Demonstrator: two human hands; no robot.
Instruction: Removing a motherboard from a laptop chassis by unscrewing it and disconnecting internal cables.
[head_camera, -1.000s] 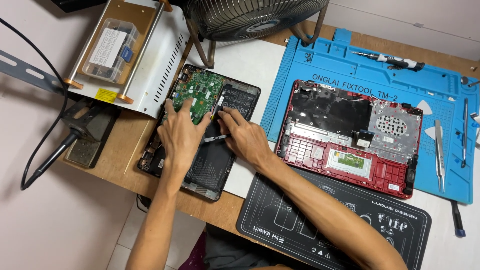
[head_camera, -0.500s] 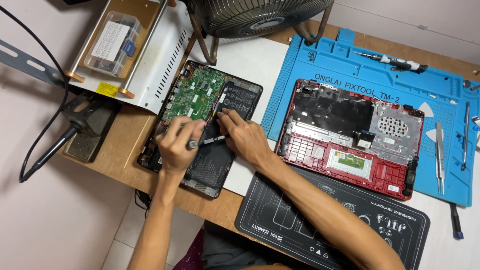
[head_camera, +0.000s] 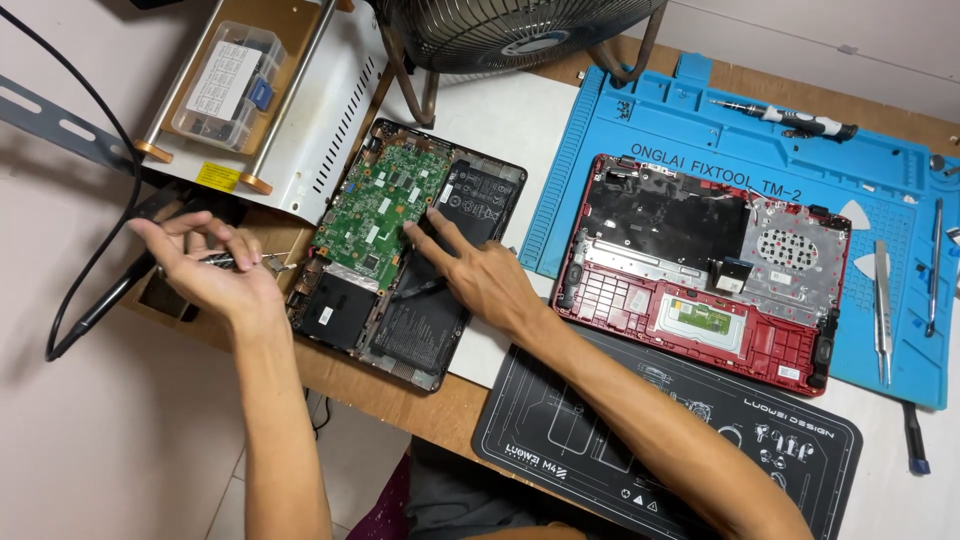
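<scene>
Black mat (head_camera: 560, 440): nearest on the surface, under the right forearm.
Right hand (head_camera: 480, 275): fingers spread flat, grasping nothing, fingertips pressing where the green circuit board (head_camera: 375, 215) meets the black battery (head_camera: 425, 320) of the opened black laptop (head_camera: 405, 250).
Left hand (head_camera: 205, 265): a second ago it lay on the laptop; now it has swung out past the left edge, palm up, fingers curled around a small screwdriver (head_camera: 240, 262).
Meaning: the tool is off the board, so that spot looks finished with, while the right hand steadies the laptop.
Red laptop shell (head_camera: 700, 270): just right, opened, lying on the blue repair mat (head_camera: 700, 130).
Tweezers (head_camera: 882, 310): on the blue mat's right side.
Clear parts box (head_camera: 228, 85): far left, on a white metal stand.
Fan (head_camera: 510, 30): farthest back.
</scene>
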